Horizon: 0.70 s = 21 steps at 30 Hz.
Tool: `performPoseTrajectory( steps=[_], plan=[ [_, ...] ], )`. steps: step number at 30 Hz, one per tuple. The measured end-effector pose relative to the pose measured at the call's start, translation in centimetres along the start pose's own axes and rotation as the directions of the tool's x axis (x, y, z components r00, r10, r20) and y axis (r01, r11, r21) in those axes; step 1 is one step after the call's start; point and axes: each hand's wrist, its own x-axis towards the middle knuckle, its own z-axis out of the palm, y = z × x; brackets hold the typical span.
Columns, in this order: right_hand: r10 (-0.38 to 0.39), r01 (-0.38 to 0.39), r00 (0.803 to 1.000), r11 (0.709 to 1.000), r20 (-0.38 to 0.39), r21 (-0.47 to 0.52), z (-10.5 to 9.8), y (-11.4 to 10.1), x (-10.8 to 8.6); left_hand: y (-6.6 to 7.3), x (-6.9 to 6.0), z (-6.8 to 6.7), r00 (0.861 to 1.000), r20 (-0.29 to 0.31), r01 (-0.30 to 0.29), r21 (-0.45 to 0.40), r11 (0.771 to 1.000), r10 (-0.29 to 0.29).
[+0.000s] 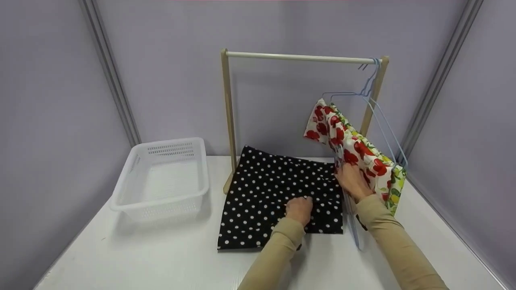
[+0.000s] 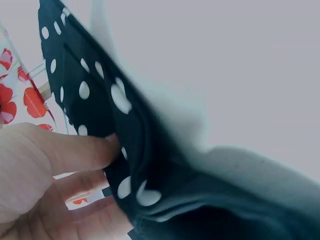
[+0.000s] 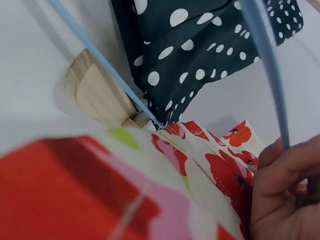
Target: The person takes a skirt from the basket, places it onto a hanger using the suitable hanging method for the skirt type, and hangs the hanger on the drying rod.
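A black cloth with white polka dots (image 1: 278,181) is spread between the rack's legs, partly lifted. My left hand (image 1: 299,210) pinches it between thumb and fingers; in the left wrist view, the thumb presses the folded fabric (image 2: 85,90). My right hand (image 1: 352,181) grips a light blue hanger (image 1: 351,225), whose wire (image 3: 267,60) rises from the curled fingers in the right wrist view. Right beside that hand hangs a white cloth with red flowers (image 1: 363,155). Behind it is a cloth with yellow and green print (image 1: 397,189). Both hang on blue hangers (image 1: 385,121).
A wooden garment rack with a white rail (image 1: 298,57) stands at the back of the white table (image 1: 161,257). The two hung cloths are at its right end. To the left sits a white plastic basket (image 1: 159,203) with nothing visible inside. Grey panels (image 1: 181,72) enclose the table.
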Motion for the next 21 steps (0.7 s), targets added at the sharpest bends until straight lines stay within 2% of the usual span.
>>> performPoseTrajectory(
  steps=[5, 9, 12, 15, 18, 20, 21],
  plan=[
    [0.012, -0.012, 1.000, 1.000, 0.001, 0.017, 0.2, -0.1, 0.1, -0.3, 0.4, 0.3, 0.999, 0.022, 0.032, -0.008, 0.999, -0.031],
    [0.002, -0.002, 1.000, 1.000, -0.005, 0.021, 0.2, -0.3, 0.2, -0.8, 0.4, 0.0, 1.000, 0.018, 0.020, -0.059, 0.998, -0.019],
    [-0.001, 0.002, 1.000, 1.000, -0.009, 0.029, 0.2, -0.3, 0.3, -1.4, 0.2, -0.2, 1.000, 0.001, -0.003, -0.134, 0.991, 0.003],
    [-0.008, 0.008, 1.000, 0.999, -0.016, 0.038, 0.1, -0.2, 0.3, -2.0, 0.4, -0.2, 1.000, -0.023, -0.001, -0.228, 0.974, -0.004],
    [-0.021, 0.022, 0.999, 0.999, -0.030, 0.047, 0.0, -0.1, 0.4, -2.8, 0.7, 0.0, 0.998, -0.044, 0.028, -0.336, 0.942, -0.046],
    [-0.022, 0.023, 0.999, 0.998, -0.027, 0.058, 0.0, 0.1, 0.5, -3.3, 1.0, 0.2, 0.996, -0.046, 0.050, -0.437, 0.898, -0.078],
    [-0.014, 0.015, 1.000, 0.998, -0.023, 0.066, 0.0, 0.2, 0.6, -3.6, 1.1, 0.4, 0.994, -0.046, 0.061, -0.497, 0.865, -0.097]
  ],
)
